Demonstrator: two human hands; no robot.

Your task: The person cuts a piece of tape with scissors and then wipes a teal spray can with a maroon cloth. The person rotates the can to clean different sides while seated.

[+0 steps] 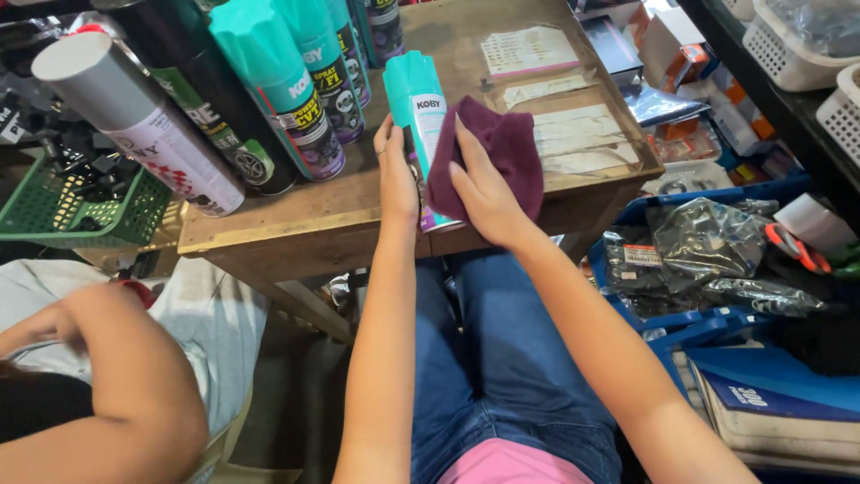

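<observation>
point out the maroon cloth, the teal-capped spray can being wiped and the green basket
maroon cloth (502, 148), head view, middle of the fabric
teal-capped spray can (414, 85), head view, on its teal cap
green basket (54, 211), head view, on its mesh wall

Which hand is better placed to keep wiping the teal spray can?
Right. The right hand already presses the maroon cloth against the teal spray can on the wooden table, while the left hand grips the can's side, steadying it.
</observation>
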